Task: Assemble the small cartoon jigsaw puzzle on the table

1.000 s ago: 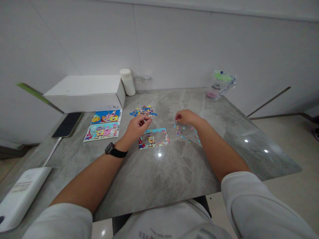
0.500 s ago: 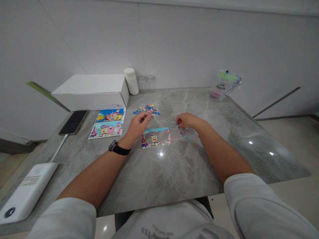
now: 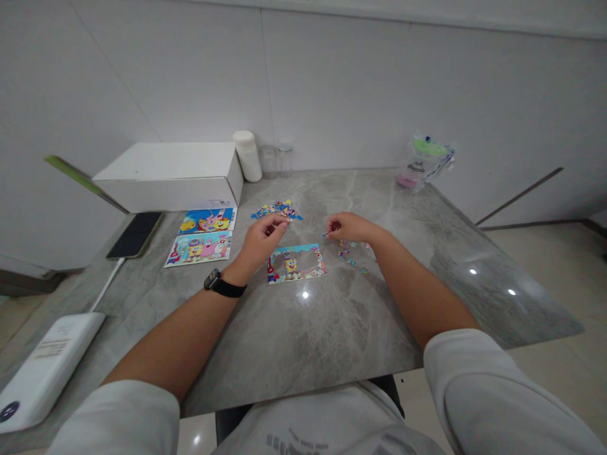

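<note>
Jigsaw (image 3: 296,263) lies flat on the grey worktop (image 3: 332,328) straight ahead of me, between my two forearms. Its border is joined all round and part of its middle is open to the stone. It sits squarely to me, which I judge keeps its picture upright for reading.

My right hand (image 3: 348,226) hovers at 1 o'clock of the jigsaw. Its fingers are pressed together on a small puzzle piece (image 3: 325,234), held by its edge out past the fingertips, probably so that its printed face shows. Just beneath, at 3 o'clock, the scattered pieces (image 3: 353,253) lie spread singly rather than heaped, each one easy to see.

My left hand (image 3: 260,240), with a black watch (image 3: 222,285) on the wrist, rests at 10 o'clock. Its fingers are curled, thumb against forefinger, beside the heap of pieces (image 3: 276,210) at 12 o'clock. Whether a piece is between them I cannot tell.

At 9 o'clock two picture cards (image 3: 199,247) lie face up side by side, near enough to glance at. Beyond them stands a white box (image 3: 171,177), with a phone (image 3: 135,234) further to 9 o'clock. A white bottle (image 3: 247,156) and a plastic bag (image 3: 427,161) stand well apart against the wall.
</note>
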{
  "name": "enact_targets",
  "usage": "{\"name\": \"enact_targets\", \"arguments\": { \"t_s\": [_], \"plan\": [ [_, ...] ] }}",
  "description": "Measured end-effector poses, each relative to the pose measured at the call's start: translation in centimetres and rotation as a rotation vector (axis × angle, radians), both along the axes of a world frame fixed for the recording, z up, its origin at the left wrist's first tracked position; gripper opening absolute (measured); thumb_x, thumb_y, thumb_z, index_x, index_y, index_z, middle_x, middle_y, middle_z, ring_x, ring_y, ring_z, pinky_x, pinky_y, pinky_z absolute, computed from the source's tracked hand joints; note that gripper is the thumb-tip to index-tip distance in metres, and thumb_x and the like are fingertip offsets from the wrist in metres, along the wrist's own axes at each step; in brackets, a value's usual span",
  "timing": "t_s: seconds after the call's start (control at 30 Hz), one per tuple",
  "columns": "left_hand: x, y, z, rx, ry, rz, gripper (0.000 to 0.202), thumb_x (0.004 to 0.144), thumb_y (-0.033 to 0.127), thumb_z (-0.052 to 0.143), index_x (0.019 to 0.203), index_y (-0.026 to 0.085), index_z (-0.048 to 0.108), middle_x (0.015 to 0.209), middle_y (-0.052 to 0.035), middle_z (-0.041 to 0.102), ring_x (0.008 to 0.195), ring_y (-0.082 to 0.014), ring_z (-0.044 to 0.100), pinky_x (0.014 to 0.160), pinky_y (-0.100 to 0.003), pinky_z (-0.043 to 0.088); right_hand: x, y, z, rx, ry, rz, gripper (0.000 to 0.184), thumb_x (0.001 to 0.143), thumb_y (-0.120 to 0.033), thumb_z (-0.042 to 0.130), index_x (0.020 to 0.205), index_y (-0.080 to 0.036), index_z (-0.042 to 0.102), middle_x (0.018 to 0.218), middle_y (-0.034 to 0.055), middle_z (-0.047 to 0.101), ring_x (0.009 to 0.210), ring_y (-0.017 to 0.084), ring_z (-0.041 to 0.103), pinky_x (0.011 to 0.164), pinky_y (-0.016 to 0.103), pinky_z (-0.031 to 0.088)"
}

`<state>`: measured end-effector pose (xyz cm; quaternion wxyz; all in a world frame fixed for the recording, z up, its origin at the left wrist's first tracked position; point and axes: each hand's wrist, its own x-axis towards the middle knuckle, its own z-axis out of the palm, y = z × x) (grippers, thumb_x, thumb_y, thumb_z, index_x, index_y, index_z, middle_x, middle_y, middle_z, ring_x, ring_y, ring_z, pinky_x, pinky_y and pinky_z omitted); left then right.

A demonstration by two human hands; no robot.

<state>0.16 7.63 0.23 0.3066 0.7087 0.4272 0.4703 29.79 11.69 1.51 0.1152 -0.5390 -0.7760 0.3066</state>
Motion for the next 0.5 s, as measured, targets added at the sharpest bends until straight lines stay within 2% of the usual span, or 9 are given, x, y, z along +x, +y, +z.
{"name": "enact_targets", "arguments": {
  "t_s": [0.1,0.2,0.37,0.5],
  "plan": [
    [0.2,-0.3,0.4,-0.007,0.024,-0.003,0.026,0.094,0.044,0.067,0.101,0.020,0.076,0.095,-0.0031,0.075,0.070,-0.0140,0.056,0.068,-0.028,0.046,-1.5,-0.7,0.8,-0.075,0.360,-0.020,0.028,0.072,-0.041,0.079,0.080,-0.021,0.062,0.070,-0.0040,0.061,0.066,0.013,0.054,0.064,0.026,0.041],
    [0.6,-0.7,0.9,-0.027,0.024,-0.036,0.028,0.091,0.046,0.071,0.102,0.021,0.075,0.093,-0.0026,0.073,0.069,-0.0132,0.056,0.065,-0.027,0.045,-3.6,-2.0,1.7,-0.131,0.588,-0.061,0.034,0.070,-0.046,0.081,0.083,-0.021,0.061,0.069,-0.0052,0.059,0.062,0.011,0.050,0.059,0.025,0.038],
    [1.0,-1.2,1.2,-0.069,0.025,-0.075,0.026,0.088,0.045,0.073,0.098,0.021,0.074,0.088,-0.0028,0.071,0.069,-0.0136,0.056,0.064,-0.027,0.044,-6.8,-4.2,2.3,-0.210,0.762,-0.139,0.035,0.068,-0.046,0.082,0.085,-0.022,0.063,0.074,-0.0036,0.065,0.060,0.010,0.048,0.057,0.024,0.037],
    [0.9,-1.0,1.3,-0.114,-0.028,-0.073,0.025,0.089,0.044,0.072,0.092,0.019,0.072,0.085,-0.0020,0.069,0.072,-0.0141,0.058,0.069,-0.028,0.046,-8.0,-4.9,2.2,-0.281,0.829,-0.177,0.034,0.066,-0.042,0.084,0.083,-0.022,0.063,0.077,-0.0025,0.068,0.060,0.009,0.048,0.057,0.023,0.037]
  ]
}}
